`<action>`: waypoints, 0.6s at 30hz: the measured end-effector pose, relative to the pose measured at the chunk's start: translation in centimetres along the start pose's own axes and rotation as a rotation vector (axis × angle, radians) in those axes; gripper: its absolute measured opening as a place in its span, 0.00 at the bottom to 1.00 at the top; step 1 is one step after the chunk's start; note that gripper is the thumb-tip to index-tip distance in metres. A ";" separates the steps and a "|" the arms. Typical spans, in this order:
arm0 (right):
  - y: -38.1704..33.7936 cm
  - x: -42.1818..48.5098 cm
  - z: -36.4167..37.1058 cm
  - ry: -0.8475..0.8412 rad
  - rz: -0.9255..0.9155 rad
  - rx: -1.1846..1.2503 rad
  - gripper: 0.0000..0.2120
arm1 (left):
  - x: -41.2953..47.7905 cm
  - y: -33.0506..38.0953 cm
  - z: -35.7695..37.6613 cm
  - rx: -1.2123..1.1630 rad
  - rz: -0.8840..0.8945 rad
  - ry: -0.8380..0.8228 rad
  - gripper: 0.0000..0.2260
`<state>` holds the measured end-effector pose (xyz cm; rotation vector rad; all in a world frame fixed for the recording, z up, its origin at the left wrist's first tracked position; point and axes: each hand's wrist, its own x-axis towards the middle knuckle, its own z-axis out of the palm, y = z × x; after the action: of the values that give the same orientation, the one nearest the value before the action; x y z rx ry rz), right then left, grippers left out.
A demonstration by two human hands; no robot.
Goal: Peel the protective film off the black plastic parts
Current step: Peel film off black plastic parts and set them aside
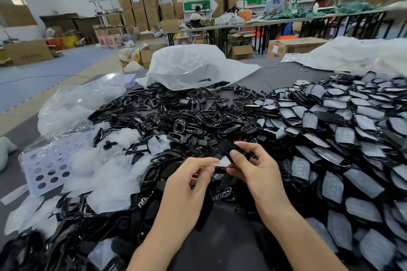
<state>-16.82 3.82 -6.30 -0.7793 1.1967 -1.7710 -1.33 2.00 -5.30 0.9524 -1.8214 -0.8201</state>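
Two grips are busy. My right grip (pixel 257 169) is curled round one black part (pixel 228 148), held up over the grey counter (pixel 277 79). My left grip (pixel 187 185) pinches the white film (pixel 224 161), which sticks out from the part's near edge. Right of my right grip lie many parts with film on (pixel 356 138). Left of my left grip lie loose films (pixel 110 174) in a heap.

Out to the left of the left hand (pixel 187 185) lies a lilac perforated tray (pixel 47 167) (round holes in rows), with a clear bag (pixel 81 101) just beyond it. Straight ahead, a crumpled white plastic bag (pixel 193 66) sits on the grey tabletop (pixel 275 77). Another white bag (pixel 352 53) lies far beyond the right hand (pixel 253 167). Much farther off stand stacked cardboard boxes (pixel 143 6) and long tables (pixel 242 25) bearing what seem to be green goods.
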 end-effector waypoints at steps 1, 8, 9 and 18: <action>-0.1 0.0 0.0 -0.006 0.004 0.008 0.08 | 0.0 0.0 0.0 0.030 0.026 -0.014 0.10; -0.1 -0.4 0.5 -0.164 0.063 -0.019 0.09 | 0.2 -0.5 0.2 0.067 -0.033 0.070 0.09; -0.1 -0.5 0.6 -0.182 0.066 -0.025 0.09 | 0.3 -0.7 0.1 0.059 -0.038 0.111 0.09; -0.5 -0.9 0.8 -0.214 0.007 -0.076 0.08 | 0.5 -0.8 0.1 -0.070 -0.097 0.176 0.05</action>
<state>-15.94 4.41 -5.57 -0.9815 1.1270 -1.5984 -1.36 1.23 -5.82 1.0405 -1.5968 -0.8267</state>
